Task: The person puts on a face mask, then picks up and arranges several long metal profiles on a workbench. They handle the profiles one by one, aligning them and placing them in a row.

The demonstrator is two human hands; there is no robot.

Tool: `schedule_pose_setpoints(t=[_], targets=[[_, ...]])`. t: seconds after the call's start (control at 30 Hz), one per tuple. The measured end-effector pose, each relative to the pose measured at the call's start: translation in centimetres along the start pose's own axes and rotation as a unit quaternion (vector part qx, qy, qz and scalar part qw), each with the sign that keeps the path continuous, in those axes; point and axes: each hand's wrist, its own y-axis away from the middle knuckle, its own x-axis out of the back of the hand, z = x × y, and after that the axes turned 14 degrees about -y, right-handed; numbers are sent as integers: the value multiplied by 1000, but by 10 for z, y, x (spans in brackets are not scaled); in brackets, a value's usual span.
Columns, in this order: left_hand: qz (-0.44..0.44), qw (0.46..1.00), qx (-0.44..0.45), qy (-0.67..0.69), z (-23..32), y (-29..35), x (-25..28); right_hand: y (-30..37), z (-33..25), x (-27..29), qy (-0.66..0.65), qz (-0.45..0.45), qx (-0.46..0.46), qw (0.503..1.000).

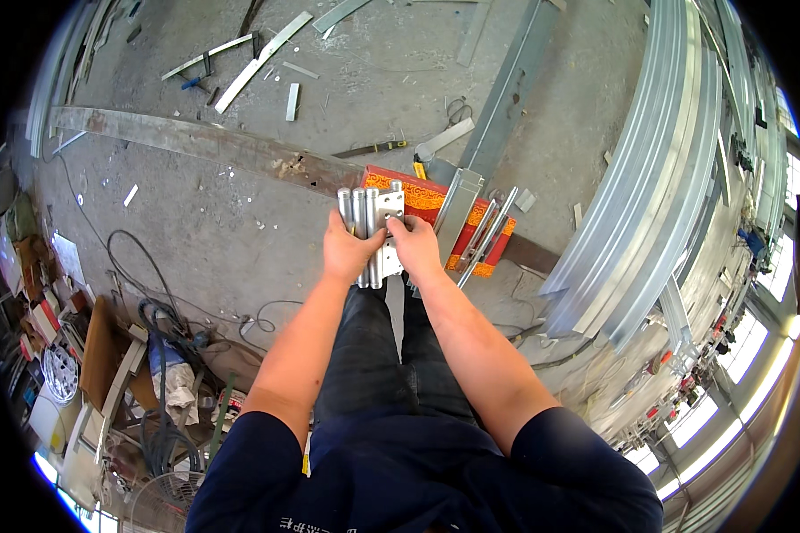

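Over my lap is a stack of silvery metal hinges (372,202), with round barrels side by side and a flat plate with screw holes. My left hand (348,250) wraps round the barrels from the left, its thumb across them. From the right, my right hand (418,246) grips the holed plate, thumb and fingers pressed to it near the left thumb. The undersides of the hinges are hidden by my hands. Just beyond, a red box with a gold pattern (428,204) carries a metal channel piece (456,211) and narrow slotted metal bars (486,235).
A rusty steel beam (196,138) crosses the floor ahead, and a long grey channel (507,93) runs away from the box. Long galvanized profiles (653,178) are stacked on the right. Black cables (156,311) lie at the left. Metal offcuts (262,64) are scattered farther off.
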Motion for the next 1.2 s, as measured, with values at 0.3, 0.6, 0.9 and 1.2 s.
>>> schedule_pose_setpoints(t=[0.3, 0.6, 0.9, 1.2], targets=[[-71, 987, 111, 89, -16, -13, 2, 16, 1, -18, 22, -11, 12, 1000], [-159, 901, 152, 373, -68, 44, 60, 85, 7, -31, -62, -159, -11, 985], [-317, 875, 213, 298, -98, 152, 9, 168, 119, 57, -61, -319, -41, 945], [-417, 888, 166, 95, -76, 195, -178, 104, 104, 396, 105, 302, 224, 921]])
